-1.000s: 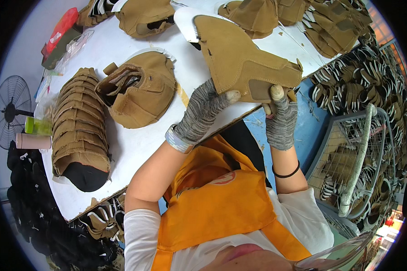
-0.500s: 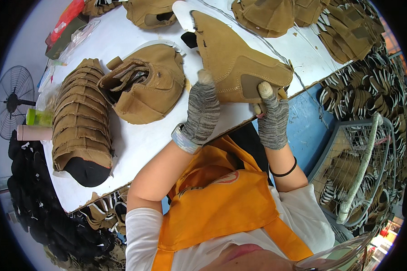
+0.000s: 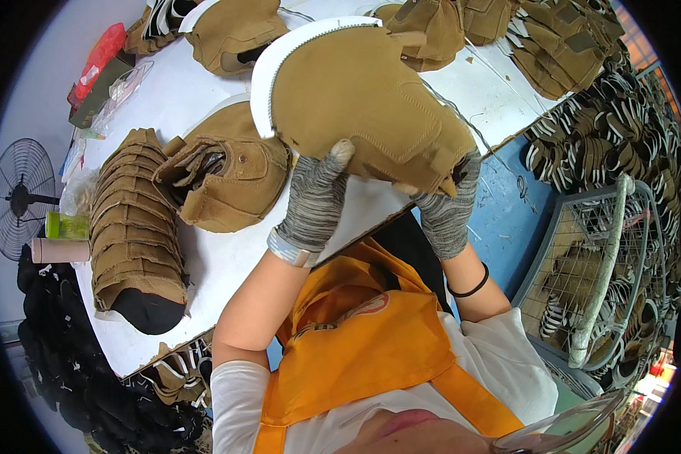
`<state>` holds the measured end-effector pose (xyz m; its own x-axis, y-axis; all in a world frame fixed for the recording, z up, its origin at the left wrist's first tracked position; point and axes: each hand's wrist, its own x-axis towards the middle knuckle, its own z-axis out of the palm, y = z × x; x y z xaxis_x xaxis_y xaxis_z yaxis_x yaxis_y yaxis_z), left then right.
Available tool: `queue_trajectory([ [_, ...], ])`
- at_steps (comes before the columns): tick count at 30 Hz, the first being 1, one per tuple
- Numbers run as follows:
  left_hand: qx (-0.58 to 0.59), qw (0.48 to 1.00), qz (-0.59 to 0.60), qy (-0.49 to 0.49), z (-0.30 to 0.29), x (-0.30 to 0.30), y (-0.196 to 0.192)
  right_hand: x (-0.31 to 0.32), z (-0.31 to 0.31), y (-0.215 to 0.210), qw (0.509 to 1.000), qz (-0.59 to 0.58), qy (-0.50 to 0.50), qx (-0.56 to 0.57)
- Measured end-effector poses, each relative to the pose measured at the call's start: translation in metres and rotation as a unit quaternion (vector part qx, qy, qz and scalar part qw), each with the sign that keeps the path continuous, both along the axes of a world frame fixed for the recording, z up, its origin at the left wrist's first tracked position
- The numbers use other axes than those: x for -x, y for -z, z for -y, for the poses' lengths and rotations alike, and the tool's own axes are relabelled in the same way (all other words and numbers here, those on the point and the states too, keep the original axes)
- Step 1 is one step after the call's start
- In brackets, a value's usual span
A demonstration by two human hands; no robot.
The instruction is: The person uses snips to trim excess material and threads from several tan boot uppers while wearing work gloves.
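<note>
A tan suede boot upper [image 3: 363, 106] with a white curved edge strip is lifted over the white table, its broad side facing me. Both my hands wear grey knit gloves. My left hand [image 3: 314, 197] grips its lower left edge, thumb on the front and fingers hidden behind. At the lower right end my right hand [image 3: 450, 208] holds the upper, its fingertips partly covered by it. Left of my left hand, another tan boot upper [image 3: 242, 170] rests on the table with its opening showing. Beside that lies a row of nested tan uppers [image 3: 136, 227] with a black lining at the near end.
More tan uppers [image 3: 424, 34] are piled along the table's [image 3: 212, 280] far side. A wire cart [image 3: 598, 272] and many stacked uppers [image 3: 605, 136] stand at right. A fan [image 3: 23, 197], a pink cylinder [image 3: 57, 250] and black pieces [image 3: 68, 340] are at left.
The held boot upper has turned and moved left and up, so its white-edged broad side now faces me. My left hand has shifted left and taken its edge. The view has shifted slightly.
</note>
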<state>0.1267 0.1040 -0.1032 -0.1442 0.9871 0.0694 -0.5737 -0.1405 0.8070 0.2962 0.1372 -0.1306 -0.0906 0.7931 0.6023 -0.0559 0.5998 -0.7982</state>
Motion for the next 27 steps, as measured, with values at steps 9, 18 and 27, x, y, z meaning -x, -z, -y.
queue_trajectory([
  [9, -0.019, 0.999, -0.032, 0.003, 0.003, -0.004, -0.003, -0.041, -0.004, -0.026, 0.996, -0.039, 0.015, 0.084],
  [18, -0.01, 0.999, -0.046, -0.009, 0.008, -0.011, -0.008, -0.056, -0.012, -0.068, 0.988, 0.144, -0.052, 0.027],
  [27, -0.014, 0.999, 0.003, 0.046, 0.008, -0.003, -0.008, -0.066, -0.031, -0.068, 0.95, -0.198, -0.078, 0.229],
])
